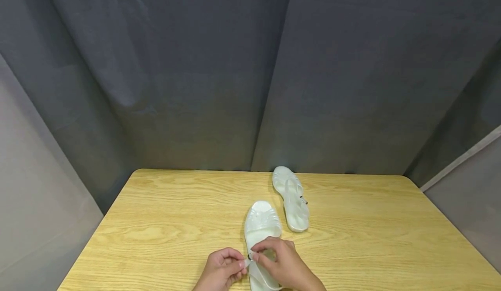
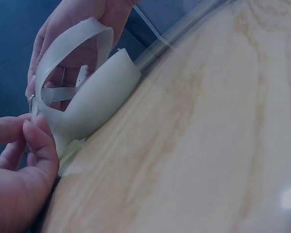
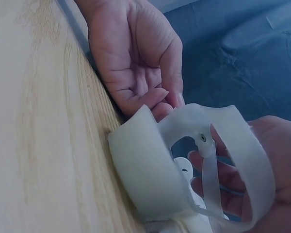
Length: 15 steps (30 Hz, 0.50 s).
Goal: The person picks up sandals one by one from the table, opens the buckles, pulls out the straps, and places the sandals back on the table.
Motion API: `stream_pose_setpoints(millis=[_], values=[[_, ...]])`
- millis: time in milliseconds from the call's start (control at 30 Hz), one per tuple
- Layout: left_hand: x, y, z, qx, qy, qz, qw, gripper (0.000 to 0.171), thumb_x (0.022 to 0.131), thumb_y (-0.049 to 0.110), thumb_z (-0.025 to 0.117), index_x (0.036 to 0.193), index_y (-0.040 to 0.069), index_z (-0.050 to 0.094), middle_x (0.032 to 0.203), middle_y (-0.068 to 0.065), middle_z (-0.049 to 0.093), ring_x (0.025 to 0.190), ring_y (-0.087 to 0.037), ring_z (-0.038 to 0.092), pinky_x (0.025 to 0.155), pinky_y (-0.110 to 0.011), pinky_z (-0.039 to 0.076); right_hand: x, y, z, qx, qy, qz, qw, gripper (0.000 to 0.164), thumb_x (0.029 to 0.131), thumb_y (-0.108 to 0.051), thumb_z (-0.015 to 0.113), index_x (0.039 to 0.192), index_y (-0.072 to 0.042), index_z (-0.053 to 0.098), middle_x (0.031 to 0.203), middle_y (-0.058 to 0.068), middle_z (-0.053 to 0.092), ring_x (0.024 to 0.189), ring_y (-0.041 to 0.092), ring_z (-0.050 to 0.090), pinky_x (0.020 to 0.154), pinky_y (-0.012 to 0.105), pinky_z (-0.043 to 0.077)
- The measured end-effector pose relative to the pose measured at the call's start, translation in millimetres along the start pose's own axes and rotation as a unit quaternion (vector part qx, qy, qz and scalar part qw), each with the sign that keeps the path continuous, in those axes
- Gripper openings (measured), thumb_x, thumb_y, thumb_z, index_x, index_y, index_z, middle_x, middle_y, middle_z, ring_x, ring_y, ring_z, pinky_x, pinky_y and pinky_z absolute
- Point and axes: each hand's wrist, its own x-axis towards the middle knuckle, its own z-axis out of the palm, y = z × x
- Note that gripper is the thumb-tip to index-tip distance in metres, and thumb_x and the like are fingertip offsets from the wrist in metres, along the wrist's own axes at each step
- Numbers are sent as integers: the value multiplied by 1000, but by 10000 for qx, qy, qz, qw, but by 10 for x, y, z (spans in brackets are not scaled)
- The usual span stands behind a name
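Note:
A whitish, translucent jelly sandal (image 1: 263,223) lies on the table with its toe pointing away from me. At its left side my left hand (image 1: 224,268) pinches the end of the ankle strap between thumb and fingertips. My right hand (image 1: 283,262) reaches over the sandal from the right, thumb and forefinger pinching the strap at the small metal buckle (image 1: 250,256). In the left wrist view, the ankle strap (image 2: 63,46) arches up from the heel (image 2: 104,90). Seen from the right wrist, the right hand's fingers (image 3: 228,177) pass behind the strap loop.
The matching sandal (image 1: 296,210) lies farther back and to the right, its toe at the table's back edge and a buckle on its strap. A wood-grain table (image 1: 156,221) carries both sandals. Dark grey curtains (image 1: 195,73) hang behind, with lighter panels at both sides.

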Motion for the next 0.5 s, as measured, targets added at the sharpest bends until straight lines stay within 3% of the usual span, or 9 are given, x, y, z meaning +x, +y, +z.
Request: stream_pose_setpoints(millis=[267,500], values=[[11,-5,42,-9,257,55,9997,8,86,-1,62,85,7,60,72,2,61,70,-7,58,62,-15,49,2,6,31,227,0,-274,9994,19,90,-35,61,97,-21,71,92,-14,68,92,5,61,81,30,50],[5,6,52,-27,267,31,9996,6,86,-1,61,88,5,60,74,2,61,70,-7,58,63,-14,49,2,-19,50,-95,135,-423,9990,16,91,-33,61,96,-23,71,92,-18,67,91,2,60,83,35,45]])
